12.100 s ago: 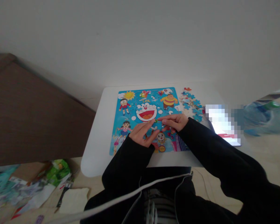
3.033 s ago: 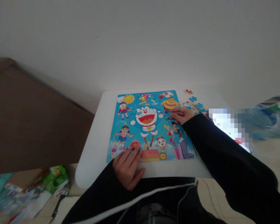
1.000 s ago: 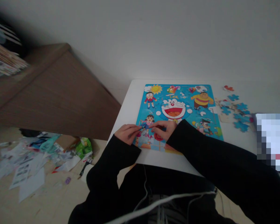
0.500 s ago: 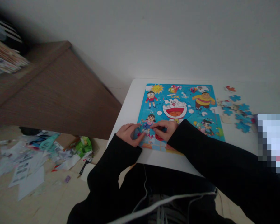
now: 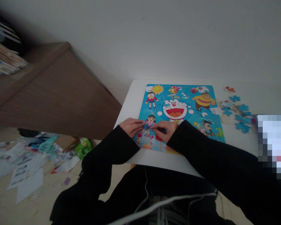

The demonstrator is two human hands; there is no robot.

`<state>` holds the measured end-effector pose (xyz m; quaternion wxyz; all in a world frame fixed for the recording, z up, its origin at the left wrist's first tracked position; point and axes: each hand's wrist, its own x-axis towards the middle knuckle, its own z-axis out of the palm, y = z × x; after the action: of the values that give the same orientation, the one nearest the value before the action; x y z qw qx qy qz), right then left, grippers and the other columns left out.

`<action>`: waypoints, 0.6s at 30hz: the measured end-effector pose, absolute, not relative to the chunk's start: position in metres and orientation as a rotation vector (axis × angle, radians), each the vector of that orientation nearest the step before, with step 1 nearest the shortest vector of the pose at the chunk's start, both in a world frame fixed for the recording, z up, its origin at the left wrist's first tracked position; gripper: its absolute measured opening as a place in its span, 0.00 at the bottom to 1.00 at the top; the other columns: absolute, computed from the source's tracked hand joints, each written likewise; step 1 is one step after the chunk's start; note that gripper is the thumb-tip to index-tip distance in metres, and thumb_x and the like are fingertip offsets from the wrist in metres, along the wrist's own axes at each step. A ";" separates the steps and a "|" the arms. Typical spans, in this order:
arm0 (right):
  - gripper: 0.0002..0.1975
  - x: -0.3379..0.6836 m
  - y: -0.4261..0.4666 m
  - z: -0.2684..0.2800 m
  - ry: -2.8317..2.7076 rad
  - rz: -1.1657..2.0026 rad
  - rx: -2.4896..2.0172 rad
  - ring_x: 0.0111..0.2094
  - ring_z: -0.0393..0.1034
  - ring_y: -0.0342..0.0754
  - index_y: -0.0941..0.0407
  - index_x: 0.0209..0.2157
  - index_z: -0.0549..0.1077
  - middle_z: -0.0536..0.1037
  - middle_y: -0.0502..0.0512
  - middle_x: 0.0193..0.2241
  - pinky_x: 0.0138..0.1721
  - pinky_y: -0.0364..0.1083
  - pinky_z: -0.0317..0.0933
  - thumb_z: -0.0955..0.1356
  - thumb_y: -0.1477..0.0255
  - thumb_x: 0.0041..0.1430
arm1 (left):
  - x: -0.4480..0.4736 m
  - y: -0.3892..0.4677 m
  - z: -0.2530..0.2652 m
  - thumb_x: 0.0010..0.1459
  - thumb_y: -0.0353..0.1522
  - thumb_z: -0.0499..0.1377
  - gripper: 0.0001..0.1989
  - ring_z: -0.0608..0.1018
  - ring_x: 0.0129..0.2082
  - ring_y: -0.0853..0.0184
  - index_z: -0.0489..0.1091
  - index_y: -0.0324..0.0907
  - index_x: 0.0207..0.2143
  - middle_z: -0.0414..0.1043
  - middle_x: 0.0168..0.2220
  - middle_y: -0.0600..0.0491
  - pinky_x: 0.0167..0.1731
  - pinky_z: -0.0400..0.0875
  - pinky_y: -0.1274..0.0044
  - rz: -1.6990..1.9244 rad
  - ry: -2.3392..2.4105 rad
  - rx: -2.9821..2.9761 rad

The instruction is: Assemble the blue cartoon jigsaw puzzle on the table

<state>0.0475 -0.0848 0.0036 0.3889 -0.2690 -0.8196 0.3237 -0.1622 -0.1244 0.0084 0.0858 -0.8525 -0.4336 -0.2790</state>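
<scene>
A blue cartoon jigsaw puzzle lies flat on the white table, most of its picture joined. Over its lower left part, by the pink-dressed figure, both hands meet at a small bluish puzzle piece. My left hand has fingers and thumb closed at the piece's left side. From the right, my right hand pinches it between thumb and index finger. The fingers partly cover the piece, so whether it sits flat in the puzzle is hard to see.
Loose puzzle pieces lie in a pile right of the puzzle on the white table. A blurred screen stands at the right edge. A brown cabinet is to the left, litter on the floor below. A white cable crosses my lap.
My left hand has shifted slightly up and right, its thumb and fingers coming together at the piece. My left elbow has swung outward. The right hand stays almost in place.
</scene>
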 end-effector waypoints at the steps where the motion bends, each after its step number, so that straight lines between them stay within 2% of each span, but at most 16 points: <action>1: 0.11 0.047 -0.084 0.003 -2.118 0.772 -0.643 0.24 0.70 0.39 0.59 0.30 0.77 0.77 0.54 0.25 0.26 0.37 0.63 0.63 0.76 0.51 | -0.161 -0.125 0.010 0.62 0.37 0.49 0.17 0.78 0.30 0.69 0.74 0.38 0.33 0.77 0.33 0.50 0.29 0.74 0.78 -0.815 -1.300 -2.549; 5: 0.14 0.045 -0.083 0.000 -2.327 0.511 -0.537 0.35 0.72 0.45 0.61 0.36 0.76 0.78 0.59 0.37 0.37 0.42 0.66 0.61 0.76 0.54 | -0.159 -0.131 0.011 0.62 0.34 0.49 0.14 0.77 0.34 0.68 0.74 0.38 0.37 0.76 0.37 0.48 0.35 0.74 0.76 -0.791 -1.388 -2.507; 8: 0.14 0.044 -0.085 0.001 -2.532 0.367 -0.577 0.36 0.72 0.46 0.59 0.41 0.75 0.76 0.58 0.43 0.37 0.45 0.65 0.62 0.75 0.55 | -0.157 -0.134 0.007 0.61 0.33 0.50 0.13 0.77 0.36 0.67 0.73 0.40 0.39 0.75 0.38 0.48 0.36 0.74 0.75 -0.772 -1.480 -2.471; 12: 0.15 0.043 -0.089 0.005 -2.628 0.290 -0.623 0.35 0.71 0.46 0.59 0.45 0.73 0.74 0.57 0.46 0.35 0.46 0.64 0.62 0.75 0.57 | -0.154 -0.138 0.003 0.60 0.30 0.51 0.12 0.77 0.37 0.67 0.73 0.38 0.40 0.75 0.39 0.46 0.38 0.75 0.75 -0.804 -1.478 -2.439; 18: 0.16 0.040 -0.092 0.003 -2.641 0.173 -0.586 0.38 0.71 0.46 0.62 0.44 0.73 0.74 0.59 0.45 0.35 0.46 0.64 0.60 0.76 0.58 | -0.148 -0.144 0.003 0.59 0.30 0.53 0.11 0.76 0.41 0.64 0.71 0.35 0.41 0.74 0.41 0.44 0.42 0.74 0.73 -0.828 -1.413 -2.395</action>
<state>0.0400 -0.0921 0.0028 0.2140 -0.2110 -0.9517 0.0625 -0.1477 -0.1445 0.0034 0.1196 -0.8195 -0.4835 -0.2834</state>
